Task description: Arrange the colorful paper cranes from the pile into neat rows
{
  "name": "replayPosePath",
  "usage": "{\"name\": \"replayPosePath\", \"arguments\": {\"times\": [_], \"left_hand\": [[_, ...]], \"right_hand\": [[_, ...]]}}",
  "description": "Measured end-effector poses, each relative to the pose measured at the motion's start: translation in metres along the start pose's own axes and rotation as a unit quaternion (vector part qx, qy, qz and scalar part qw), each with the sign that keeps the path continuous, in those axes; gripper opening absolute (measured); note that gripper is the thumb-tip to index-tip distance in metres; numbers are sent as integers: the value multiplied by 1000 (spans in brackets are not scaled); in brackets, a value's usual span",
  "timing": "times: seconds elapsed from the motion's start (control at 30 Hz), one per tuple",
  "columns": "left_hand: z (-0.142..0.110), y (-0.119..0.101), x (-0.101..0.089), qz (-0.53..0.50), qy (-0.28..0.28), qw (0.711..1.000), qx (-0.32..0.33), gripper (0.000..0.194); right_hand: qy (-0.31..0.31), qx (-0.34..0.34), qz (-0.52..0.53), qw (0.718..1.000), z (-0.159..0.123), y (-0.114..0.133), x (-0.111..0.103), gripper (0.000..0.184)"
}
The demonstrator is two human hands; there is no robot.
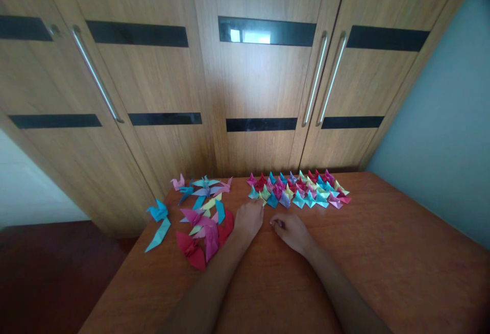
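My left hand (249, 219) reaches to the front left of a block of small folded paper cranes (299, 189). Its fingers are closed at a small yellow paper crane (263, 200), which shows just past the fingertips. A short way to the right, my right hand (292, 232) rests on the table with its fingers curled in. Nothing shows in it. The small cranes stand close together in several rows, in red, pink, blue, yellow and lilac. Left of my left hand lies a loose heap of larger paper cranes, among them a magenta one (209, 229) and a red one (191, 249).
The brown wooden table (383, 252) ends at a wood-fronted wardrobe (260, 78) with long metal handles. A blue paper crane (158, 211) sits near the left table edge. A pale blue wall (440, 135) bounds the right side.
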State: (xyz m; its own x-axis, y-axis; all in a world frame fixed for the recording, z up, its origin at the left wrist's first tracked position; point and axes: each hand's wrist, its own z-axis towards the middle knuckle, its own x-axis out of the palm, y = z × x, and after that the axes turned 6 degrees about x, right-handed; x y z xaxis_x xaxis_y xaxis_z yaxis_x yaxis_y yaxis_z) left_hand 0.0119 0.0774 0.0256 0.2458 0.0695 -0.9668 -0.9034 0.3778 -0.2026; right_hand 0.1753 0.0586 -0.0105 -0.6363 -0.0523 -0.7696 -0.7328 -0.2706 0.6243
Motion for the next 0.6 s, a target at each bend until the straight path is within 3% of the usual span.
{"name": "replayPosePath", "arguments": {"times": [0.37, 0.6], "left_hand": [[-4, -6, -10, -12, -9, 1000, 7, 22], [-40, 1, -22, -47, -40, 997, 55, 20]], "right_hand": [[-3, -1, 3, 1000, 0, -3, 2, 19], [5, -9, 5, 1000, 0, -3, 1, 19]]}}
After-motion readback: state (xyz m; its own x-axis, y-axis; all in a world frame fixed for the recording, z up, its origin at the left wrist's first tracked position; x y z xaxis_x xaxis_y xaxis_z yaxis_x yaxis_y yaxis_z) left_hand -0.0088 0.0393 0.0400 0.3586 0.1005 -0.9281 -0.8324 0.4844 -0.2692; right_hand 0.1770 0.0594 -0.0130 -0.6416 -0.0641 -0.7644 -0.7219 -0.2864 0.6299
